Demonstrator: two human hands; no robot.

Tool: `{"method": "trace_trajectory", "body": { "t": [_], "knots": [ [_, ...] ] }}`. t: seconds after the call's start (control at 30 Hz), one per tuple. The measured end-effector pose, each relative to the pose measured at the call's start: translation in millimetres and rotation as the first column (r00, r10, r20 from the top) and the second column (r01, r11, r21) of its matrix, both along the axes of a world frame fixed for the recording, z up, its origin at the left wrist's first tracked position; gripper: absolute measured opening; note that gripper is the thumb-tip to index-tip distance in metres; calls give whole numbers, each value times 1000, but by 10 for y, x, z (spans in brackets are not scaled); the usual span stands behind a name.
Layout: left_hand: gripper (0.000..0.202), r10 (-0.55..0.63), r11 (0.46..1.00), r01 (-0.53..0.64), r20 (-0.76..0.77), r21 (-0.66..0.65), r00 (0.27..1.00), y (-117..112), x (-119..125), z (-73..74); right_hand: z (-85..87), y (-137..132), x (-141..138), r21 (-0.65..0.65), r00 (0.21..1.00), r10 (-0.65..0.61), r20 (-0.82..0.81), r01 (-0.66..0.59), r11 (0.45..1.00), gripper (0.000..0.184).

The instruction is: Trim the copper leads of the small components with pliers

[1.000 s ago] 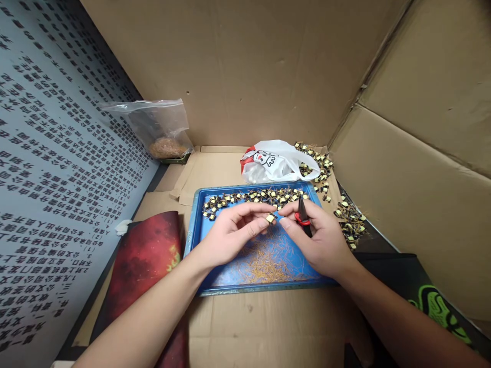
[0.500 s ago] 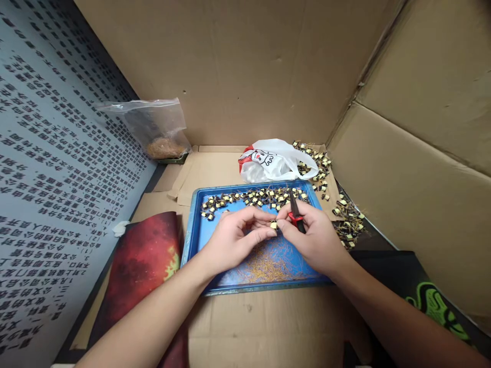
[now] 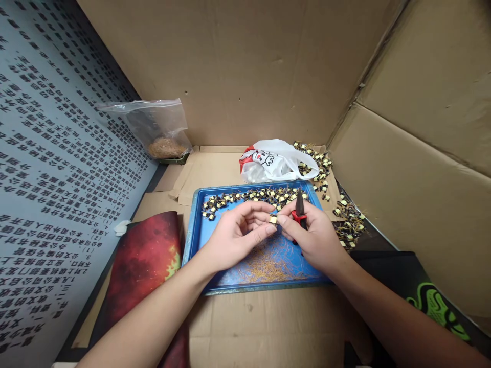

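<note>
fingers [image 3: 268, 228] of both hands pinched on one small yellow component [image 3: 273, 220], red cutters [image 3: 299, 213] in right palm, over blue tray [image 3: 192, 240]

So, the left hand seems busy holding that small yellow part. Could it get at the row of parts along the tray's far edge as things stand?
Probably yes. The left hand hovers over the blue tray, with the row of parts just beyond its fingers and nothing between. It pinches a small yellow part together with the right hand, so its grip is taken.

The scene is lit evenly and softly from above; faint shadows are cast under the hands [image 3: 238, 237] onto the tray [image 3: 199, 240]. Focus is sharp, though edges are bowed by wide-angle distortion.
</note>
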State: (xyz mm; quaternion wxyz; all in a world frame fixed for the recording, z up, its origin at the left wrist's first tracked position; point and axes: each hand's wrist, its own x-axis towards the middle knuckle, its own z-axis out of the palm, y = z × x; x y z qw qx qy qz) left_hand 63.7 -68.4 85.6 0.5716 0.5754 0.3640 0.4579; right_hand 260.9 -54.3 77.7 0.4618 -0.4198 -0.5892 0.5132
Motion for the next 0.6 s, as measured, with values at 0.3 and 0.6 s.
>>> {"method": "trace_trajectory", "body": {
  "t": [0.3,0.6],
  "knots": [
    [32,10,997,-5,72,-79,997,32,-14,46,5,-12,63,172,995,20,97,-36,984,9],
    [32,-18,989,24,43,-144,999,22,-12,53,40,57,188,607,963,-29,267,-145,781,13]
  ]
}}
